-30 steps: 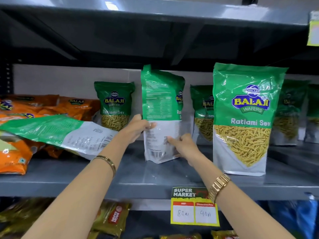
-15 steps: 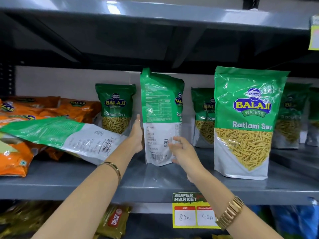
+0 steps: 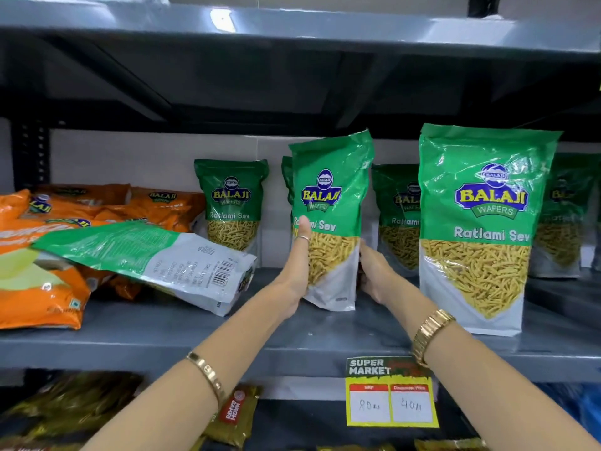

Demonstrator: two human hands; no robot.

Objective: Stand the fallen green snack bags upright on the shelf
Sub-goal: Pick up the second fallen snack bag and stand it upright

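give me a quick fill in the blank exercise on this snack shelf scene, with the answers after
1. Both hands, left hand and right hand, hold an upright green Ratlami Sev snack bag with its ____ facing the camera.
2. A fallen green snack bag leans on the ____ packets.
3. The yellow price tag reads 80 and ____.

Answers: front; orange; 40

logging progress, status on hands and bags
Left hand and right hand both gripping upright green bag. One fallen green bag left, lying on orange bags. Nothing blocking.
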